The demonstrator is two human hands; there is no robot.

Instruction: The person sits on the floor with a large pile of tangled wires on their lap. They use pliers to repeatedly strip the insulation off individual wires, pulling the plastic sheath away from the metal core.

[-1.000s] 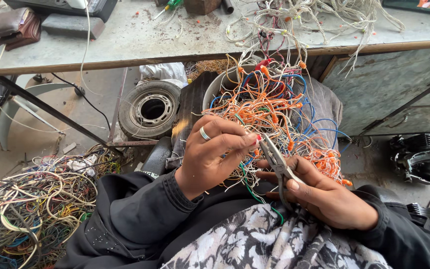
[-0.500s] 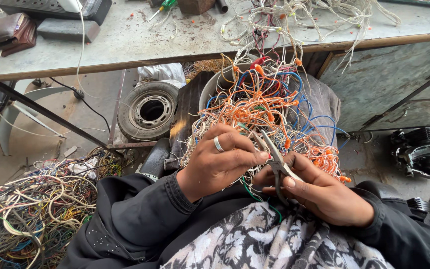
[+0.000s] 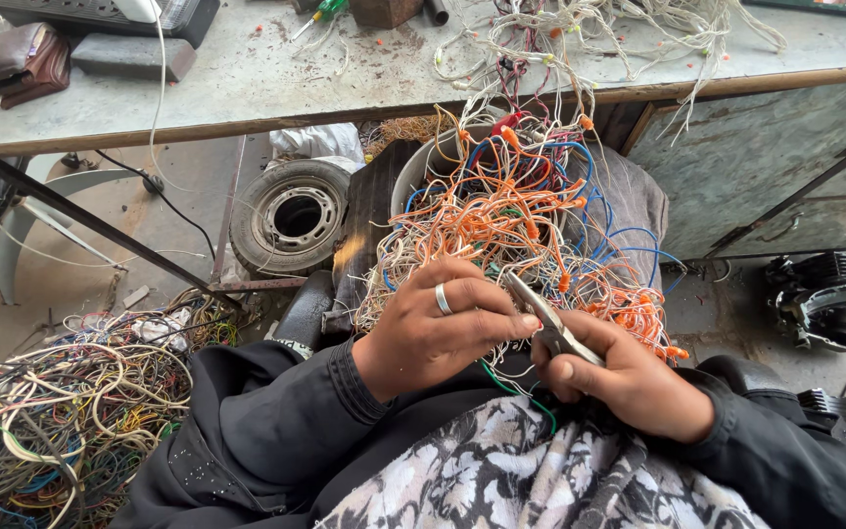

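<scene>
A tangled bundle of orange, white and blue wires (image 3: 516, 211) spills out of a pale bucket (image 3: 413, 171) onto my lap. My left hand (image 3: 438, 338), with a ring on one finger, pinches a few thin wires from the bundle. My right hand (image 3: 629, 382) grips a pair of metal pliers (image 3: 545, 318), whose jaws point up into the wires beside the left fingertips. A green wire (image 3: 511, 387) runs under both hands. I wear black sleeves over a flowered cloth.
A grey workbench (image 3: 247, 83) spans the top, carrying a brown wallet (image 3: 12, 64), a screwdriver (image 3: 315, 15) and pale wires (image 3: 629, 34). On the floor are a small tyre (image 3: 291, 216), a heap of mixed cables (image 3: 41, 421) at left, and an engine part (image 3: 824, 299) at right.
Both hands have shifted slightly while working the wires; the left fingers have re-gripped strands and the pliers have stayed in my right hand at the same spot.
</scene>
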